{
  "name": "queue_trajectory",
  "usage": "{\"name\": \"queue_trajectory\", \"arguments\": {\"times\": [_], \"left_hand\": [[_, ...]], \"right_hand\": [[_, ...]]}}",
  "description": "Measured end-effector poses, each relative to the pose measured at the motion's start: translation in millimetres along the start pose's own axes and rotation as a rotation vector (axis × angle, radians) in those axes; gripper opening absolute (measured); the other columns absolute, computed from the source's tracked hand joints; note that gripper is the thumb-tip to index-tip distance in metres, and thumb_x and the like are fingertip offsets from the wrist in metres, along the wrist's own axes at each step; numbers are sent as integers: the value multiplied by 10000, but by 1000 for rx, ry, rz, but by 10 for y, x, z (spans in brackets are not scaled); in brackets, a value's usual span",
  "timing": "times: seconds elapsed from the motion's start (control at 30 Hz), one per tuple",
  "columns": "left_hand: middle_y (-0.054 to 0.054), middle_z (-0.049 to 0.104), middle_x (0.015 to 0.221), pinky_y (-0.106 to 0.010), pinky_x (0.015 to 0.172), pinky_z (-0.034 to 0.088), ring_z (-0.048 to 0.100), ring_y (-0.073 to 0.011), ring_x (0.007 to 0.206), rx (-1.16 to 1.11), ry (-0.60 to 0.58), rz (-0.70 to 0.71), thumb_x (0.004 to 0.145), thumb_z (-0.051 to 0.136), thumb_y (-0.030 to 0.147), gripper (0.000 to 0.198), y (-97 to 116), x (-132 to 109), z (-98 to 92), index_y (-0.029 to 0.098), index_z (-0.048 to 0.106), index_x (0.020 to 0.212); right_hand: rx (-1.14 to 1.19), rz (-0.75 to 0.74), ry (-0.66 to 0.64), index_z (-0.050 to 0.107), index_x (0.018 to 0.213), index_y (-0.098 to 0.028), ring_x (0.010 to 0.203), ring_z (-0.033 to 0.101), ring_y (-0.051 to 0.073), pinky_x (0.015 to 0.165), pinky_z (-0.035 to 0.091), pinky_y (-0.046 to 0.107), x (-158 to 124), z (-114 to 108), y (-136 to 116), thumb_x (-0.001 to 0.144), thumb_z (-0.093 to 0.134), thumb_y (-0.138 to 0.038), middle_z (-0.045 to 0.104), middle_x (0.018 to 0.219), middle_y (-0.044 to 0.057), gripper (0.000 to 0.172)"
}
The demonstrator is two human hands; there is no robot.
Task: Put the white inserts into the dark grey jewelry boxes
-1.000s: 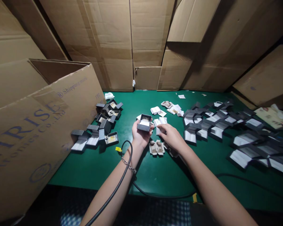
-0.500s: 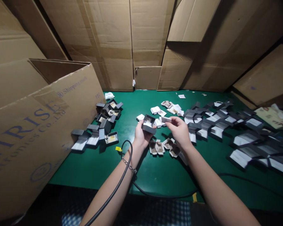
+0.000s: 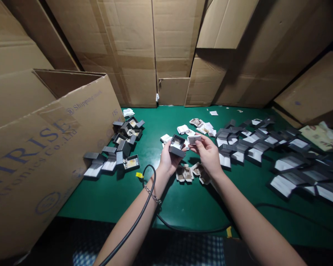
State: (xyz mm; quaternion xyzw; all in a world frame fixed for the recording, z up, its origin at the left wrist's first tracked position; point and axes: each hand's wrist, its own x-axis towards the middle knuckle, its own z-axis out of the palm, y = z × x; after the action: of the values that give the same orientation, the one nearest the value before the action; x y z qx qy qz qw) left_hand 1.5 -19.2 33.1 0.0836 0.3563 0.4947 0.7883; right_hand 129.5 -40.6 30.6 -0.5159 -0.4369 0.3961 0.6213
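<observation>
A small black box point(image 3: 177, 145), its top open, rests in my left hand point(image 3: 168, 161), whose fingers are wrapped round it. Something pale shows inside the box. Just to its right, my right hand point(image 3: 208, 153) pinches a small white card piece point(image 3: 194, 139) between thumb and fingers, apart from the box. Below my hands lie folded card inserts point(image 3: 184, 173) with brown insides. Behind them, more white card pieces point(image 3: 183, 129) are scattered on the green table point(image 3: 127, 201).
Open black boxes with pale contents point(image 3: 131, 162) stand at left beside a large carton point(image 3: 58, 147). Many open black boxes with white linings point(image 3: 255, 153) fill the right side. A black cable point(image 3: 138, 218) crosses my left forearm. Cardboard point(image 3: 122, 55) walls the back.
My right hand has shifted slightly left with the white card piece, which now shows more of its face. The black box in my left hand has moved a little to the right.
</observation>
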Motion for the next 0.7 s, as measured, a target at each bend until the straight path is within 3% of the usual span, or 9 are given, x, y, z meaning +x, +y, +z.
{"name": "queue_trajectory", "arguments": {"times": [0.2,0.37,0.57,0.7], "left_hand": [[-109,694,831,-218,524,490,636,-137,590,34,13,43,905,474,356,322,-31,46,-19,97,627,1021],[-61,662,724,-218,526,481,620,-133,573,36,14,69,906,485,342,268,-56,48,-20,120,618,976],[-15,663,835,-216,715,507,617,-99,695,45,-146,221,848,609,262,142,-130,71,-39,152,632,935],[-28,671,882,-218,737,500,626,-109,747,22,-216,214,848,610,225,125,-117,54,-31,152,642,945]], "right_hand": [[63,56,-1,515,936,-230,682,696,184,725,580,355,15,-3,17,655,753,-449,676,693,-21,428],[56,125,-83,650,888,-180,641,672,172,676,567,333,5,-4,-24,619,790,-476,698,714,20,425],[13,154,-63,693,881,-173,582,617,147,639,549,335,12,19,-6,565,792,-519,686,731,14,479],[33,113,-8,622,858,-194,579,601,133,627,537,311,31,19,35,533,806,-499,661,707,-10,482]]}}
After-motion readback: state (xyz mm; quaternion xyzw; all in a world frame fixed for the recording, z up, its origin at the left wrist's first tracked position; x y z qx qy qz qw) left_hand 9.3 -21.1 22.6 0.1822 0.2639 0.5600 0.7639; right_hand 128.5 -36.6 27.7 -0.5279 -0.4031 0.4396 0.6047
